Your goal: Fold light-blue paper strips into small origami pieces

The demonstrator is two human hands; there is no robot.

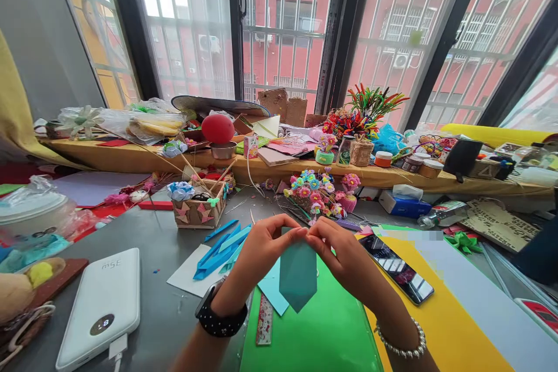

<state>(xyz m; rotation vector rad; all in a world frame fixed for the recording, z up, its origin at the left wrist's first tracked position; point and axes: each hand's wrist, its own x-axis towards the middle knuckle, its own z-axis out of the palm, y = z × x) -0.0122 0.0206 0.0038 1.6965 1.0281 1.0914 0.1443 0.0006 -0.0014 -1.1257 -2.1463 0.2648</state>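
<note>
Between both hands hangs a folded piece of teal paper (298, 279), its pointed end facing down over the green folder (331, 337). My left hand (272, 239) pinches its top edge with thumb and fingertips. Right beside it, my right hand (335, 244) pinches the same edge, the fingertips of both hands nearly meeting. Behind the held piece, a light blue paper strip (274, 290) lies on the folder, next to a small patterned ruler (264, 321). Several folded blue paper strips (218, 256) rest on a white sheet (185, 276) to the left.
A white power bank (102, 302) with a cable lies at left. On the right, a phone (399, 270) rests on yellow paper (418, 256). Behind stand a decorated cardboard box (198, 213) and pink and blue craft flowers (314, 189). A cluttered ledge (270, 171) runs below the window.
</note>
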